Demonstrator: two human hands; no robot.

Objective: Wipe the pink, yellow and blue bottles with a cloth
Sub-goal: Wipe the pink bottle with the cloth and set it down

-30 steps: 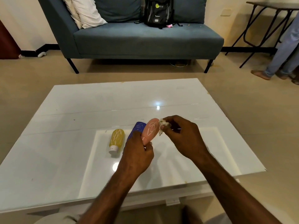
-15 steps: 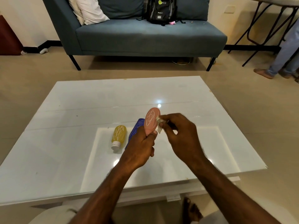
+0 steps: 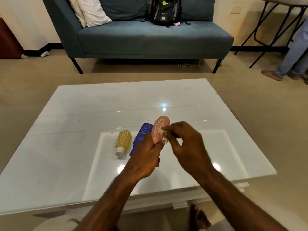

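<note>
My left hand (image 3: 146, 157) grips the lower end of the pink bottle (image 3: 160, 126) and holds it upright above the table. White scribbles mark the bottle's face. My right hand (image 3: 186, 144) pinches a small white cloth (image 3: 163, 134) against the bottle's right side. The blue bottle (image 3: 141, 135) lies on the table just behind my left hand, partly hidden by it. Left of it the yellow bottle (image 3: 123, 141) lies flat with its white cap toward me. Both carry white scribbles.
The glossy white table (image 3: 66, 147) carries the bottles near its middle. A blue-grey sofa (image 3: 150, 40) with a black backpack (image 3: 165, 10) and pillows stands beyond. Another person's legs (image 3: 293, 59) are at the far right beside a folding table.
The pink bottle has been tilted more upright and raised a little. My right hand with the cloth has slid down along the bottle's side.
</note>
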